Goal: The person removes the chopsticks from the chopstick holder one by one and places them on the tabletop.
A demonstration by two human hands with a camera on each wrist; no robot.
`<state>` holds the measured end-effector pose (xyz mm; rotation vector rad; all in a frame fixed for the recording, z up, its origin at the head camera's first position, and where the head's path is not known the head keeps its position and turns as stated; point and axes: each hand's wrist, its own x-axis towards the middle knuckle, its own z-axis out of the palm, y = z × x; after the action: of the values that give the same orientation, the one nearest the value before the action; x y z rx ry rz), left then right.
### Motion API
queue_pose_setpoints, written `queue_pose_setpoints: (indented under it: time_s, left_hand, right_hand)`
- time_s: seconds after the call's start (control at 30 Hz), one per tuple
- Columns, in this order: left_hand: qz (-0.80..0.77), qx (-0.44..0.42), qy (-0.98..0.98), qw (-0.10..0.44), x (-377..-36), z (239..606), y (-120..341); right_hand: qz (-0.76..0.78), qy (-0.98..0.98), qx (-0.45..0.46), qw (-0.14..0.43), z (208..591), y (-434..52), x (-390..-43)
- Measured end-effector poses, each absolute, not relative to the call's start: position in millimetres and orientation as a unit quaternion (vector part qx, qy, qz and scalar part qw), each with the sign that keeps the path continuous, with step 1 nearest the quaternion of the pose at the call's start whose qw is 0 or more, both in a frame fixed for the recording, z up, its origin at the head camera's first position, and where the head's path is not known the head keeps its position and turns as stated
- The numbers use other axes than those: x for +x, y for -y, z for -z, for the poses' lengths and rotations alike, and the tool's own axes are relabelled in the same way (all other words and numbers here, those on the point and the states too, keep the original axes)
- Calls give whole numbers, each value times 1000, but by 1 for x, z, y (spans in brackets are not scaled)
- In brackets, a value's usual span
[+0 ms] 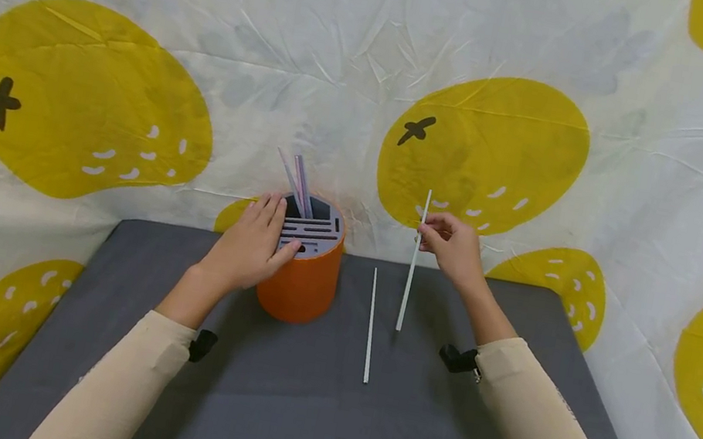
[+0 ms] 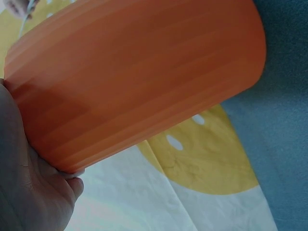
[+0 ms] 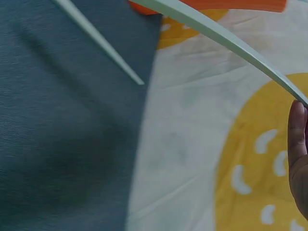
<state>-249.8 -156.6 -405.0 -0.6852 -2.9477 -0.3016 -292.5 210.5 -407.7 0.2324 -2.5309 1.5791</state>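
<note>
While the left hand (image 1: 251, 245) wraps the rigid orange holder (image 1: 303, 274) from its 9 o'clock side, steadying it on the counter (image 1: 289, 413), the right hand (image 1: 455, 250) pinches a thin white stick (image 1: 410, 277) near its top; it looks light, slightly bendy, best gripped mid-length. Another stick (image 1: 370, 325) lies between.

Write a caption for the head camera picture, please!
Left hand steadies an orange holder while right hand pinches a white stick upright.
</note>
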Motion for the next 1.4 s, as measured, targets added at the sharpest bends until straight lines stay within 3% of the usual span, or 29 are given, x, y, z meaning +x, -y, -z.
queue_pose_setpoints:
  time_s: [0.57, 1.4]
  left_hand:
    - [103, -220, 969, 38, -250, 406, 157]
    - [108, -220, 968, 46, -250, 407, 157]
  right_hand:
    - [-492, 869, 55, 21, 485, -209, -284]
    - [-525, 848, -43, -60, 538, -202, -281]
